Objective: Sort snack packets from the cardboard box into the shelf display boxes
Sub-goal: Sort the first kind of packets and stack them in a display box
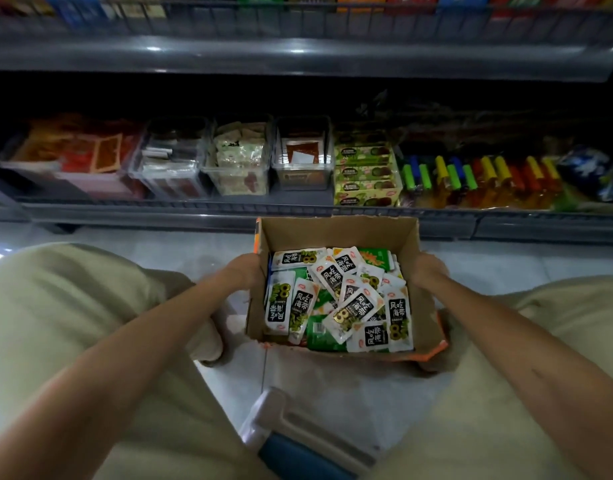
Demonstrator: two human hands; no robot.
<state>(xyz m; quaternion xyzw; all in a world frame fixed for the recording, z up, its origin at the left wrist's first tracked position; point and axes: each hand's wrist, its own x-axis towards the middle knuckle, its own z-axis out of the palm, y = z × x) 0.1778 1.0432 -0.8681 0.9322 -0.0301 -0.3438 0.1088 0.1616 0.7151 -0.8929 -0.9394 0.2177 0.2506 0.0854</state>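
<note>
Cardboard box filled with snack packets, gripped at its side walls by left hand and right hand

One wide-angle view only, worn on the person's head, low over the floor and tilted forward and down. The cardboard box sits close at centre frame, between the left thigh and right thigh. The bottom shelf runs across just beyond it, its ends bowed by the lens.

Dim, soft wide-angle view; shelf edge glares, recess shadowed, edges bowed
</note>
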